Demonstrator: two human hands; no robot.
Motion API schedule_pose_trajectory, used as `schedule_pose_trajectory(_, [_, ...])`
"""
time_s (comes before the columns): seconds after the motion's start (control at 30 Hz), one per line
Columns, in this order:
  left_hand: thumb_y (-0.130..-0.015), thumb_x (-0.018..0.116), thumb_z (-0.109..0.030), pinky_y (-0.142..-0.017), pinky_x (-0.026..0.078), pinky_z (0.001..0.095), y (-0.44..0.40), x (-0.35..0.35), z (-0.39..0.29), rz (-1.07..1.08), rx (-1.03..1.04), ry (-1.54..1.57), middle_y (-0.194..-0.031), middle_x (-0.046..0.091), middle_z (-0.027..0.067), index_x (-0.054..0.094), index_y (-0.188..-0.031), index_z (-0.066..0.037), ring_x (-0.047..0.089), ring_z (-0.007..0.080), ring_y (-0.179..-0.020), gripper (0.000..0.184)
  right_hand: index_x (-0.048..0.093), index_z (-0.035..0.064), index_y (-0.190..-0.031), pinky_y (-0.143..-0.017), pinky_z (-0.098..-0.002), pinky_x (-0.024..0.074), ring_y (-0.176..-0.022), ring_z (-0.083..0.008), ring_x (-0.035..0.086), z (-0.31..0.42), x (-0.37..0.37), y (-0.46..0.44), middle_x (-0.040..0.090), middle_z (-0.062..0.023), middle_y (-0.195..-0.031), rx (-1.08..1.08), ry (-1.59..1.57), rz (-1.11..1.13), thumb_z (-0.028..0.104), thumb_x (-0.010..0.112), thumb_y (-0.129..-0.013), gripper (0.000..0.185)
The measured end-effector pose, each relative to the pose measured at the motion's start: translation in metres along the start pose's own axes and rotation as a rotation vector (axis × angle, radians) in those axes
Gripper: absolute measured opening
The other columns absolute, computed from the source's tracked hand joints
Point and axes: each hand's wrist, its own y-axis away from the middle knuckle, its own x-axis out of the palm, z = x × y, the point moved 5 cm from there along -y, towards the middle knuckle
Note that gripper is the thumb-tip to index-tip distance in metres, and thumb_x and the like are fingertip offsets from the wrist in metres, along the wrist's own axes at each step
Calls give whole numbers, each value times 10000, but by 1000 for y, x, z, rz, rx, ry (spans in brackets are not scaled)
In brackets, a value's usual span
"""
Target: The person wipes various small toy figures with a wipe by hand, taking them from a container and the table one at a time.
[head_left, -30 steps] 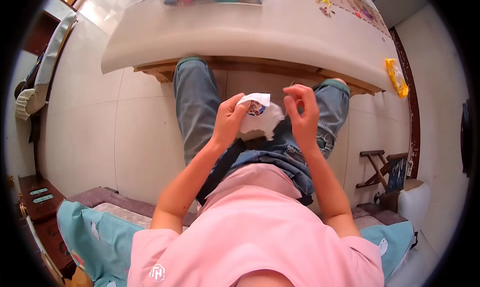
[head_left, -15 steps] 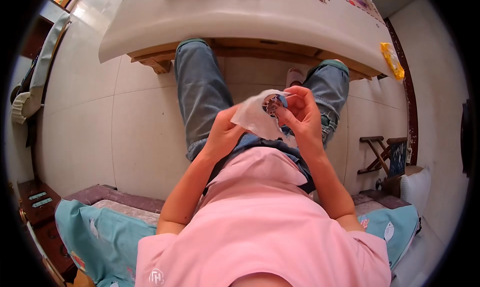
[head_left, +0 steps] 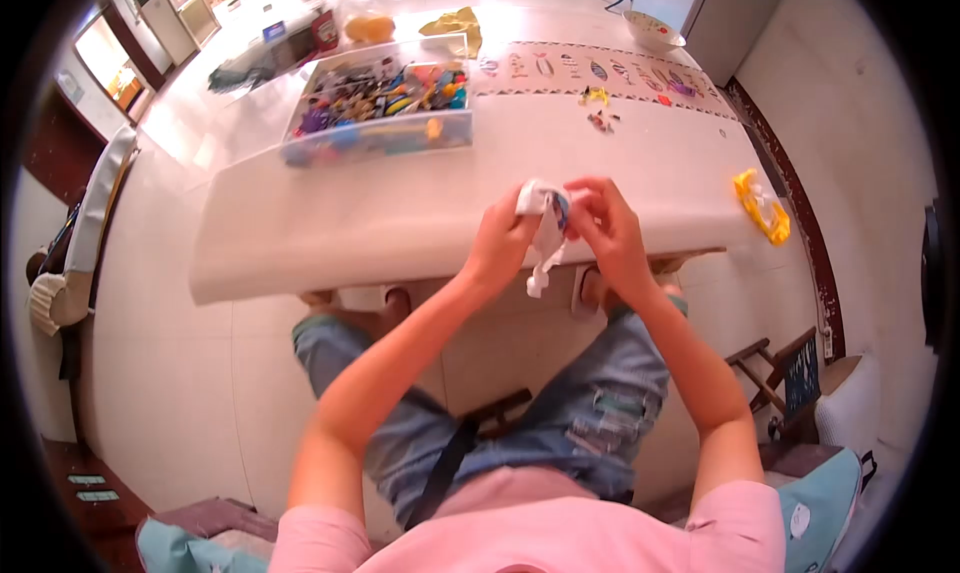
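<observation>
My left hand (head_left: 503, 235) is closed on a crumpled white tissue (head_left: 548, 241), whose loose end hangs down between my hands. A small round blue-and-dark piece (head_left: 561, 211) shows within the tissue's folds. My right hand (head_left: 606, 223) is close against the right side of this piece, fingers bent with the thumb near it; whether it grips the piece is unclear. Both hands are above the front edge of the white-covered table (head_left: 350, 213).
A clear box (head_left: 380, 133) of small colourful parts stands on the table. Behind it is a bag with orange contents (head_left: 368, 23). Small yellow (head_left: 597, 95) and brown pieces (head_left: 603, 122) lie near a patterned strip (head_left: 545, 68). A yellow packet (head_left: 762, 208) lies at right; a bowl (head_left: 653, 31) stands behind.
The view has tilted up, showing more of the table. Both hands have moved forward over its edge, and the spread tissue is now bunched around the round piece.
</observation>
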Motion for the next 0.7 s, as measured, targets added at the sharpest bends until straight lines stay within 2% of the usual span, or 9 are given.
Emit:
schedule_pose_trajectory(0.1, [-901,440,-155,-600,440,262,-106,2,57,-100,106,-276,-738,559,48,534,-958,-35,532,93,-700,163,535,30,-977,-559,-217,443,-591,-68,539,-65,-33,-89,569,-27,-671,-63,144,-101,29,496,-846,137])
schedule_pose_trajectory(0.17, [-885,482,-162,-585,426,282,-166,2,84,-114,164,-410,-711,540,44,513,-972,-24,519,102,-667,166,521,27,-999,-564,-201,434,-617,-59,513,-108,-49,-139,564,-22,-715,-56,208,-107,26,461,-879,134])
schedule_pose_trajectory(0.23, [-863,530,-143,-613,427,280,-205,4,110,-32,84,-239,-733,537,47,489,-1015,-16,529,111,-707,202,521,25,-981,-549,-203,432,-613,-60,514,-138,-59,-177,579,-28,-736,-96,230,-149,20,451,-881,122])
schedule_pose_trajectory(0.27, [-862,537,-139,-624,427,269,-213,5,117,-24,82,-239,-746,538,43,484,-1024,-17,528,107,-720,210,546,53,-968,-499,-233,405,-548,-77,519,-154,-62,-193,545,-35,-625,-181,174,-212,8,482,-840,150])
schedule_pose_trajectory(0.33, [-861,552,-132,-646,427,247,-225,3,126,-13,89,-247,-773,541,35,474,-1042,-19,527,98,-747,227,553,54,-968,-506,-232,411,-553,-77,510,-167,-60,-203,544,-38,-639,-198,181,-162,10,487,-840,150])
schedule_pose_trajectory(0.43, [-884,533,-142,-668,427,218,-223,4,123,29,183,22,-814,546,19,500,-1026,-31,512,79,-765,183,568,50,-964,-521,-223,423,-569,-66,496,-159,-61,-203,544,-24,-658,-195,88,-90,56,484,-869,128])
schedule_pose_trajectory(0.53, [-901,504,-127,-691,433,210,-221,-5,124,16,-49,119,-845,556,9,521,-1018,-33,510,63,-778,151,575,47,-968,-526,-202,416,-583,-53,503,-166,-60,-207,550,-5,-659,-32,-157,37,115,475,-898,139])
schedule_pose_trajectory(0.63, [-912,476,-110,-700,436,213,-219,-4,125,5,-69,183,-873,562,9,535,-1012,-29,513,65,-793,141,575,49,-977,-532,-196,410,-579,-56,506,-156,-61,-203,558,-20,-657,-24,-43,-2,103,490,-888,134])
schedule_pose_trajectory(0.7, [-885,492,-70,-668,447,224,-220,-1,119,-72,-27,127,-784,559,14,532,-913,-16,535,76,-777,73,594,51,-960,-533,-200,407,-606,-65,517,-156,-64,-206,588,-33,-741,-101,61,-16,74,515,-864,127])
